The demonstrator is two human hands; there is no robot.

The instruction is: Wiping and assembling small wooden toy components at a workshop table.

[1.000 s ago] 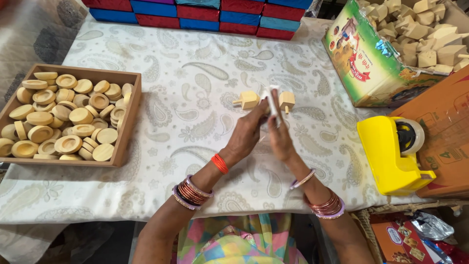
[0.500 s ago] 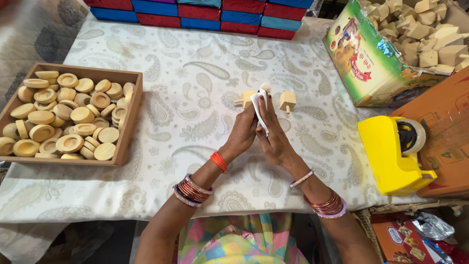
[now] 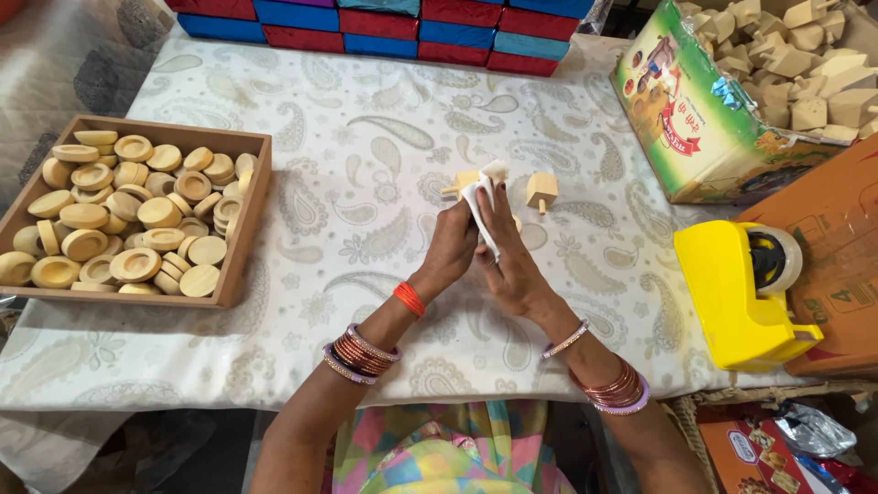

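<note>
**Both hands closed on a white wrap, mid-surface**

The left hand [image 3: 453, 245] and the right hand [image 3: 508, 261] meet palm to palm above the middle of the surface [image 3: 366, 210], and between them they pinch a small white piece of paper or cloth [image 3: 482, 203] (which of the two it is cannot be told). Both hands are clenched on it, fingers upward, seemingly to keep it taut around something small; whatever is inside is hidden.

Just behind the hands lie two pale wooden tops: one [image 3: 460, 183] is partly covered by the left fingers, the other [image 3: 541, 191] sits apart to the right, within easy reach.

A wooden tray [image 3: 249, 229] of round wooden discs [image 3: 137, 220] stands well to the left. On the right, a yellow tape dispenser [image 3: 743, 293] sits near the edge, beside an orange box [image 3: 837, 265]; behind it a printed green carton [image 3: 695, 119] is heaped with more wooden pieces [image 3: 805, 64].

The surface wears a cream paisley cloth. Red and blue boxes [image 3: 412, 27] line its far edge, and packets lie on the floor at lower right.
</note>
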